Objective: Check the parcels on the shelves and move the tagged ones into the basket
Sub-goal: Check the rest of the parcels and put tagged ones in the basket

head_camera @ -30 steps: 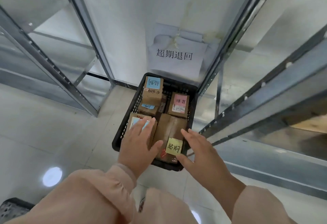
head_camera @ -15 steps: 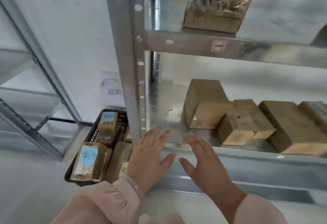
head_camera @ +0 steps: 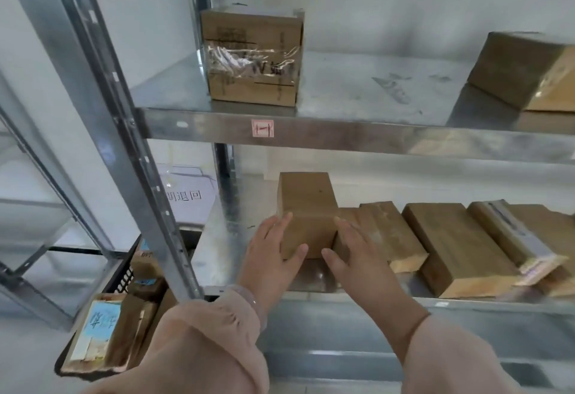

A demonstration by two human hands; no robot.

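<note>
Parcels (head_camera: pixel 102 328) with tags already lie in the basket (head_camera: pixel 123 280) on the floor, left of the rack. Left hand (head_camera: pixel 273 258) and right hand (head_camera: pixel 357 258), fingers nearly straight, press the sides of a tall box (head_camera: pixel 306 207) on the lower shelf (head_camera: pixel 224 238); no tag shows on it. Judgement: partway; neighbouring boxes (head_camera: pixel 460 247) and the upper shelf (head_camera: pixel 342 82) are left to check.
</note>
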